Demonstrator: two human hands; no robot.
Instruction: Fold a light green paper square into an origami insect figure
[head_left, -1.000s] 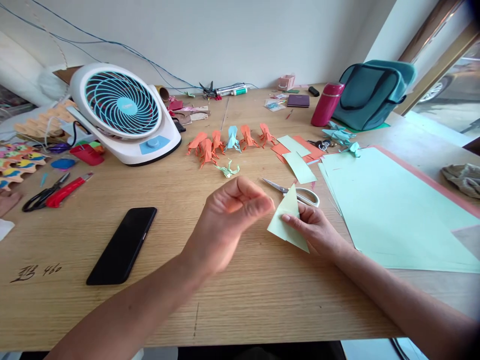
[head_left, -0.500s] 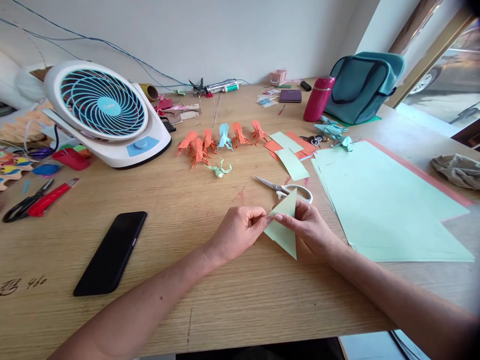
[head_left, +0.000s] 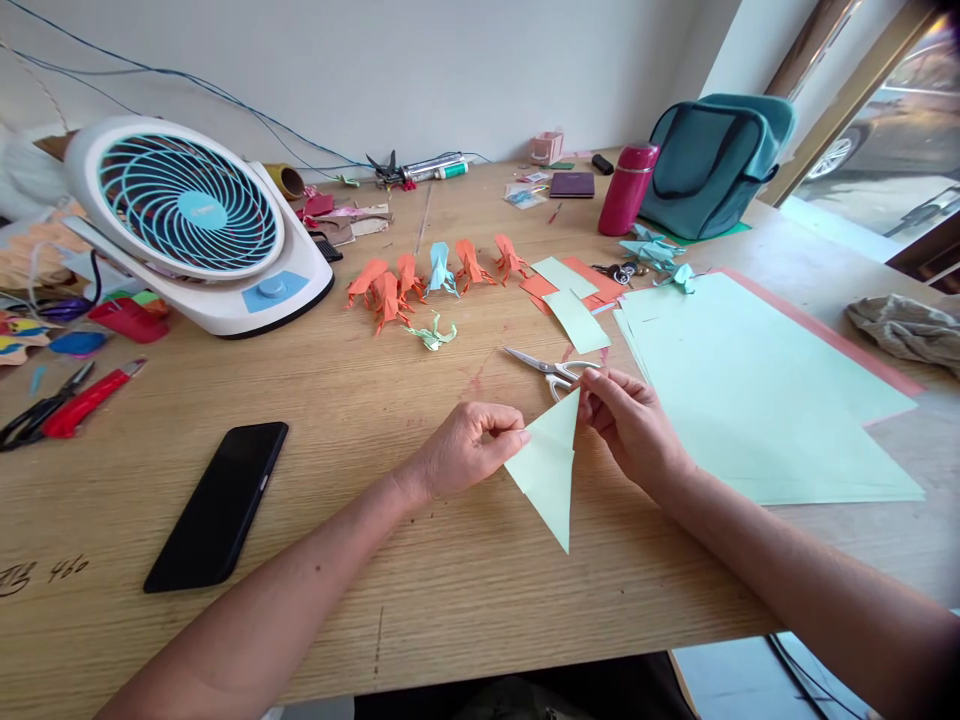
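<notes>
A folded sheet of pale green paper (head_left: pixel 551 465), roughly triangular with one point hanging down, is held above the table between both hands. My left hand (head_left: pixel 480 445) pinches its left side between thumb and curled fingers. With thumb and fingertips, my right hand (head_left: pixel 630 415) grips the upper right corner. Just beyond the paper lie white-handled scissors (head_left: pixel 551 372), their handles partly behind my right hand. Past them sit two pale green paper strips (head_left: pixel 576 318) on orange paper pieces (head_left: pixel 592 283), and a green folded paper figure (head_left: pixel 431 333).
Several orange folded figures (head_left: pixel 386 300) and a blue one (head_left: pixel 440 270) stand mid-table. Large green sheets (head_left: pixel 765 400) lie right, a phone (head_left: pixel 217 505) left. Around the edges are a fan (head_left: pixel 199 210), red-handled pliers (head_left: pixel 94 400), a pink bottle (head_left: pixel 628 192) and a teal bag (head_left: pixel 712 170).
My right hand has shifted from the paper's right side to its upper corner. The paper is turned and spread wider, its lower point hanging further down. The view has shifted slightly.
</notes>
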